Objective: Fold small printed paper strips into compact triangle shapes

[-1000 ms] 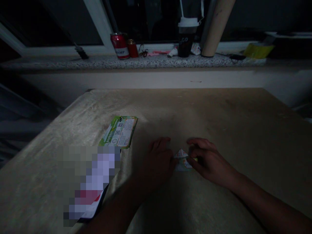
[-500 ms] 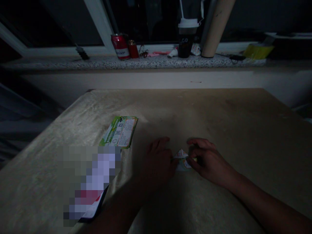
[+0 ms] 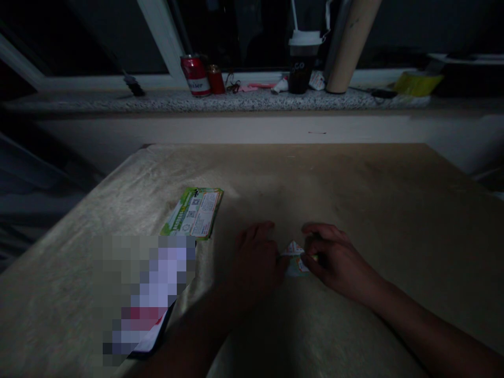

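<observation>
Dim room, dark window point(image 3: 90, 37) over a speckled stone sill point(image 3: 165, 101); tan table point(image 3: 260, 178) below, sheeny, creased cover at left. Sill has red metal can point(image 3: 196, 76), black cup point(image 3: 301, 71) with white lid, tan cylindrical tube point(image 3: 352, 50). Folded paper point(image 3: 293, 248) on the table between the hands: small, printed white triangular peak, pale greenish base. Right hand point(image 3: 334, 257) pinches its right edge; left hand point(image 3: 258, 257) has fingers extended, thumb at left edge, can't tell if gripping
</observation>
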`<state>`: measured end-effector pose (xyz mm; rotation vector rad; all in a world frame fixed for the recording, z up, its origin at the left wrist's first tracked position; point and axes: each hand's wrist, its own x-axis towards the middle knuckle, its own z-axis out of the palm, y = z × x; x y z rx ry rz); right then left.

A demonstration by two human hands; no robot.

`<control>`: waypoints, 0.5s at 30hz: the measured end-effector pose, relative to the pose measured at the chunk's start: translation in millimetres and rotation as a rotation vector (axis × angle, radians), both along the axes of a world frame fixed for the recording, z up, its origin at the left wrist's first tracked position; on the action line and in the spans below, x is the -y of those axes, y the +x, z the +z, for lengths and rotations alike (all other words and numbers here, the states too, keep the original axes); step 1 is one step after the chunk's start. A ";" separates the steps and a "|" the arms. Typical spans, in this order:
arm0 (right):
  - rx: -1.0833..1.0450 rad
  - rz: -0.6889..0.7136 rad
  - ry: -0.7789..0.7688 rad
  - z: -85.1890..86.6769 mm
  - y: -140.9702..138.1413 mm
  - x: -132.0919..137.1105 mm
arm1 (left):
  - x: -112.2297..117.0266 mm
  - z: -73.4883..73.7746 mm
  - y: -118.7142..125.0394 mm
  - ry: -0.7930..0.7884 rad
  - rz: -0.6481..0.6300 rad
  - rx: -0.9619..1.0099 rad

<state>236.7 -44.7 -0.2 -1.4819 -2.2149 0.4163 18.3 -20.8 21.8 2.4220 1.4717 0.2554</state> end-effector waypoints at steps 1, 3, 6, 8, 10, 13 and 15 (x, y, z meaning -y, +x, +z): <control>-0.001 0.000 0.004 -0.1 -0.2 0.0 | 0.3 1.0 0.7 0.001 0.004 -0.007; 0.001 0.000 0.006 0.1 -0.6 0.0 | 1.2 2.7 2.4 0.009 0.004 -0.024; 0.011 -0.003 0.000 0.6 -1.3 0.0 | 2.5 3.5 4.7 0.033 0.005 -0.046; 0.013 -0.007 -0.006 0.5 -1.4 0.1 | 2.6 3.4 5.6 0.036 0.010 -0.056; 0.012 -0.008 -0.008 0.2 -1.3 0.2 | 2.2 3.1 6.0 0.030 0.016 -0.059; 0.014 -0.009 -0.010 0.8 -1.2 0.6 | 1.2 2.6 6.3 0.042 0.016 -0.053; 0.017 -0.007 -0.012 2.1 -1.5 0.9 | 0.7 2.3 6.8 0.048 0.017 -0.056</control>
